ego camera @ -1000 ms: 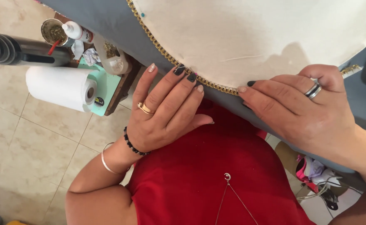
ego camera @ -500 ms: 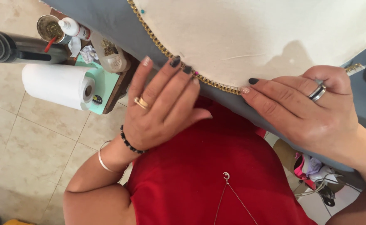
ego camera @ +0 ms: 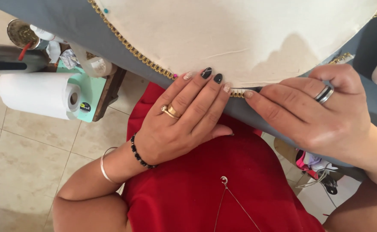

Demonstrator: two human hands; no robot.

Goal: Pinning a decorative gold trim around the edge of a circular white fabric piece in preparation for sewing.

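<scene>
A round cream fabric panel [ego camera: 240, 34] lies on grey cloth [ego camera: 68, 21], edged with a gold chain trim [ego camera: 132, 51]. My left hand [ego camera: 184, 116] lies flat with its fingertips pressing the trim at the panel's near edge. It wears a gold ring and a black bead bracelet. My right hand [ego camera: 313, 111], with a silver ring, presses the trim just to the right, fingers bent, its fingertip almost touching those of the left. Neither hand grips anything. A pink pin head [ego camera: 175, 76] shows beside the left fingertips.
At left stands a small teal side table [ego camera: 92, 92] with a paper towel roll [ego camera: 36, 94], a tin of gold bits [ego camera: 21, 32] and small bottles. A dark tool [ego camera: 8, 60] lies beside it. My red top [ego camera: 205, 184] and a tiled floor [ego camera: 21, 163] are below.
Both hands have stayed pressing the trim, with the right fingertip drawn closer to the left fingertips. The view has shifted so the hands sit lower and more to the centre.
</scene>
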